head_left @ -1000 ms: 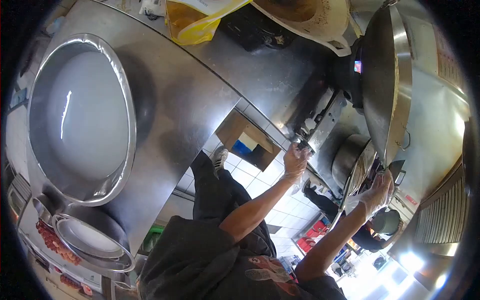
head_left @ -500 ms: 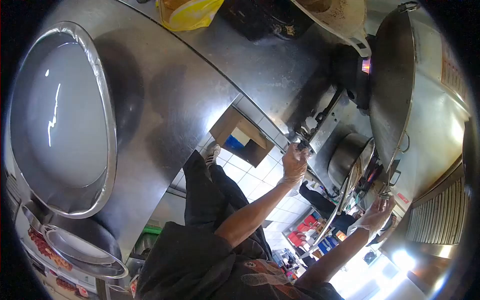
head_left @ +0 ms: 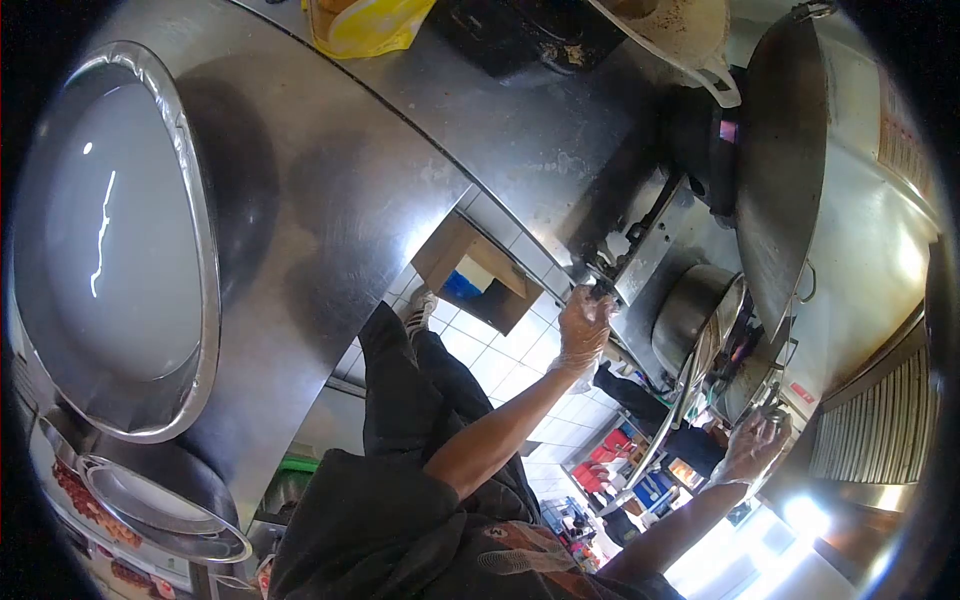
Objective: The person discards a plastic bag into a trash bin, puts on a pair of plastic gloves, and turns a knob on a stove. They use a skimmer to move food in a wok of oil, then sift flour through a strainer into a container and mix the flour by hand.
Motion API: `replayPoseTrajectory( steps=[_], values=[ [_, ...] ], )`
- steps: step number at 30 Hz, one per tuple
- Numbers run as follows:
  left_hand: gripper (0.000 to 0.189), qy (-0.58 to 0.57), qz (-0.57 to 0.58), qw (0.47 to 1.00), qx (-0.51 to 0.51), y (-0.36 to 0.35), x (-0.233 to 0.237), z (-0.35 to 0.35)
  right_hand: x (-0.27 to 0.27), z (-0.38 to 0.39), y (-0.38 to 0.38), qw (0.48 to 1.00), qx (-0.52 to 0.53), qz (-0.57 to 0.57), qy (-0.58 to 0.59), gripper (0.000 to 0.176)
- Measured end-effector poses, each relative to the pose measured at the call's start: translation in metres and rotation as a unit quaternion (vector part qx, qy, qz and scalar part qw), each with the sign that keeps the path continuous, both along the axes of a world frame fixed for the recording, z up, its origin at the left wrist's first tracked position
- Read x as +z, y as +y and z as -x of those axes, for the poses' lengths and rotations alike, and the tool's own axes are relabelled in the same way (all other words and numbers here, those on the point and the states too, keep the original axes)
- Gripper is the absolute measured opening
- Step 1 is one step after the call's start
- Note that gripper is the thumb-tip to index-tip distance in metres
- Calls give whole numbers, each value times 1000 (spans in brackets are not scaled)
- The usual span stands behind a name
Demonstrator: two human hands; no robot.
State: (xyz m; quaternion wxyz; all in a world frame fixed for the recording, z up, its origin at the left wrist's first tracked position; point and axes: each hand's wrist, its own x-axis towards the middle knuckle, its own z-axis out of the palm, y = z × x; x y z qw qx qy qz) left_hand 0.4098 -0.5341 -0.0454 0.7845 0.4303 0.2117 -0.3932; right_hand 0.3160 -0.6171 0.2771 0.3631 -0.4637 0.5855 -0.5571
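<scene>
My left hand, in a clear plastic glove, is closed round a dark knob at the front edge of the stove. Further right, my right hand, also gloved, has its fingers closed near a slim metal piece; I cannot tell what is in them. A large wok stands over a burner with a small purple-pink flame. Between the hands and the wok is a steel pot, partly hidden by a metal strainer-like utensil.
A large steel bowl of cloudy liquid stands on the steel counter at left, above a smaller metal bowl. On the tiled floor sits a cardboard box. Another person in dark clothes is beyond my arms.
My right hand has shifted slightly, away from the wok's edge. The flame under the wok looks smaller and dimmer. My left hand stays at the knob. The view has shifted a little.
</scene>
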Motion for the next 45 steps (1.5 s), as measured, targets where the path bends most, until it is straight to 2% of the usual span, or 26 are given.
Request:
replayPoseTrajectory(
  steps=[4, 8, 13, 19, 23, 25, 32, 40, 45],
  values=[
    [18, 50, 38, 998, 21, -5, -4, 3, -4, -29, 22, 1000, -18, 6, 6, 37],
    [16, 91, 60, 994, 31, -2, 3, -6, -7, -24, 20, 999, -33, 13, 29, 37],
    [14, 151, 103, 979, 87, -8, -1, 1, -9, -23, 20, 998, 3, 18, 53, 41],
    [16, 148, 116, 979, 74, -9, -9, 7, -8, -19, 18, 999, -31, -28, 25, 43],
    [17, 167, 142, 970, 107, -12, -11, 12, -8, -20, 16, 999, -49, -23, 5, 39],
    [17, 153, 154, 968, 127, -10, -8, 9, -8, -19, 17, 998, -50, -20, 21, 39],
    [12, 191, 165, 962, 107, -7, -6, 1, -14, -23, 21, 995, -17, 8, 95, 39],
    [14, 222, 146, 962, 57, -3, -2, -6, -9, -36, 30, 996, -76, -41, 22, 39],
    [15, 215, 174, 957, 90, -1, -2, -5, -11, -34, 31, 996, -73, -42, 25, 43]
  ],
)
